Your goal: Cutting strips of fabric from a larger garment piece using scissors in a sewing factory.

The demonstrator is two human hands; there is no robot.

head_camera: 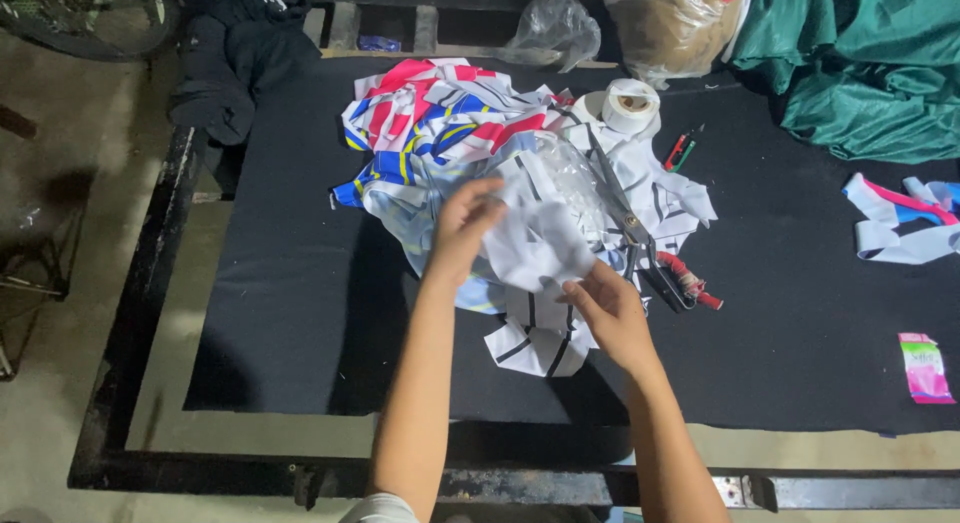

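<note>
Fabric scraps (470, 133) in white, blue, red and yellow are heaped on a black mat (300, 303) covering the table. A white fabric piece (535, 245) is held above the heap's near edge: it is pinched at its upper left by the left hand (462, 228) and gripped at its lower right corner by the right hand (605, 308). Large scissors (630, 223) lie just beside it to the right. A roll of white tape (630, 105) sits behind the heap, and green cloth (860, 63) is bunched at the far right corner.

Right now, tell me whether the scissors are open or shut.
Shut: the scissors lie flat on the fabric pile, blades together in one narrow line.
</note>
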